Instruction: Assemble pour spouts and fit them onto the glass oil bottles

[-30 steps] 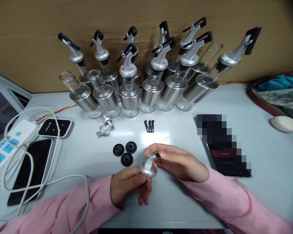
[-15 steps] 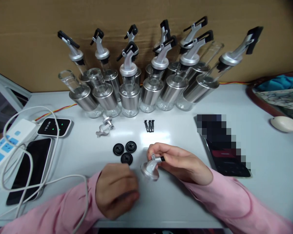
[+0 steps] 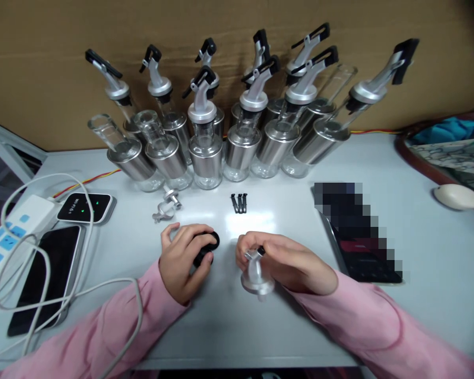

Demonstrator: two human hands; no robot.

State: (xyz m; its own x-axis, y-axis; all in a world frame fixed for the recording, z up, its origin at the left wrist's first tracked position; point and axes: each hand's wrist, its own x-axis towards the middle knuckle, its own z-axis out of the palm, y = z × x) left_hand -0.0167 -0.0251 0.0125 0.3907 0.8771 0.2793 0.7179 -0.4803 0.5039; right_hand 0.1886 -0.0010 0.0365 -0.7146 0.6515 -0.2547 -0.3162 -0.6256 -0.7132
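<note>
My right hand (image 3: 288, 258) grasps a silver pourer (image 3: 256, 283) between thumb and fingers, just past 12 o'clock from where I am. My left hand (image 3: 187, 255), at 11, lies over a small group of black discs (image 3: 216, 244) with its fingertips touching them; I cannot tell whether it has closed on one. The pourer is pale and satiny, with a broad round flange facing downward, a short stub beneath it and a bent neck rising to a small black tip near my thumb. The discs are round and dark, mostly hidden under my fingers.

The counter (image 3: 229, 326) is smooth, light grey and shiny, with a bright reflection beyond my hands. At 10 o'clock lie a dark flat device (image 3: 43, 279) crossed by a looping white cable (image 3: 102, 287), and a white power strip (image 3: 21, 226) with blue sockets. A partly pixelated dark slab (image 3: 343, 223) sits between 1 and 2. Farther on, loose silver parts (image 3: 167, 206) lie at 11 and three little black levers (image 3: 239, 203) side by side at 12. Behind them, steel-banded glass bottles (image 3: 206, 158) spread from 11 to 1, most topped with pourers, before a brown cardboard wall (image 3: 181, 23).
</note>
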